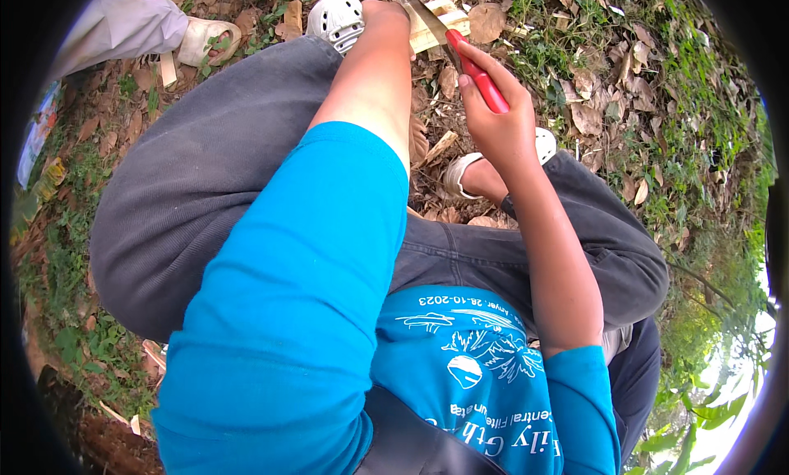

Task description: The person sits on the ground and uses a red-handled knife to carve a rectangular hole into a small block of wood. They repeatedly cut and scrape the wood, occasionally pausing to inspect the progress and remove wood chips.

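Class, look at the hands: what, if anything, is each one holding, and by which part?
The right hand holds a knife by its red handle; whether the left hand holds anything cannot be told.

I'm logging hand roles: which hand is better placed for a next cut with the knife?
Probably the right hand: it grips the red-handled knife, whose blade shows in front of the pale wood. The left hand is beside the wood, largely hidden; its grip is unclear.
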A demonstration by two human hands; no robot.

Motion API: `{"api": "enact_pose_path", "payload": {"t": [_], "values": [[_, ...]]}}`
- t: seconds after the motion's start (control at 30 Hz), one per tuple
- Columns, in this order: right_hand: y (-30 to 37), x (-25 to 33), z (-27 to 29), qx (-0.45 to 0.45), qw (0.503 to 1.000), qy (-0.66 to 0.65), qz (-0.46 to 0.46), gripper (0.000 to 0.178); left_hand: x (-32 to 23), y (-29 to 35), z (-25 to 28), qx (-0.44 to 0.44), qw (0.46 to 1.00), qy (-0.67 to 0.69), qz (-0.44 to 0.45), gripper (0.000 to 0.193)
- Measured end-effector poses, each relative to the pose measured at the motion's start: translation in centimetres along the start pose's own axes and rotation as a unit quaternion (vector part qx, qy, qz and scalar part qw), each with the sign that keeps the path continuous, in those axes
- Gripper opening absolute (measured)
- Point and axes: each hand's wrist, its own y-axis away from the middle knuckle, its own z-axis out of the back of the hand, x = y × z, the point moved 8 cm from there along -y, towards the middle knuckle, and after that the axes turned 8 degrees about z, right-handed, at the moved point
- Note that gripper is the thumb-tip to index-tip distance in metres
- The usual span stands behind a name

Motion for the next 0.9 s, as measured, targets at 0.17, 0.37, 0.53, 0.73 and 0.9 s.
{"api": "enact_pose_path", "payload": {"t": [0.17, 0.37, 0.53, 0.73, 0.9], "values": [[3.8, 1.3, 2.0, -0.032, 0.999, -0.015, 0.003, 0.038, 0.4, 0.4, 0.1, -0.022, 1.0, 0.021, -0.003, 0.09], [9.1, 5.2, 5.2, 0.008, 0.998, 0.045, 0.039, 0.043, 0.6, -6.4, -4.2, -0.029, 0.997, 0.05, 0.046, 0.088], [1.6, 0.0, 0.3, -0.015, 0.999, 0.024, 0.02, 0.041, -1.2, -0.5, 0.2, -0.046, 0.999, -0.018, -0.018, 0.091], [5.1, 2.6, 1.6, -0.008, 1.0, 0.012, -0.003, 0.042, 0.6, -0.2, -0.1, -0.016, 1.0, 0.006, -0.012, 0.091], [9.6, 5.5, 4.7, 0.037, 0.999, 0.032, -0.023, 0.045, 0.5, -0.7, -0.8, -0.008, 1.0, -0.008, -0.006, 0.097]]}}
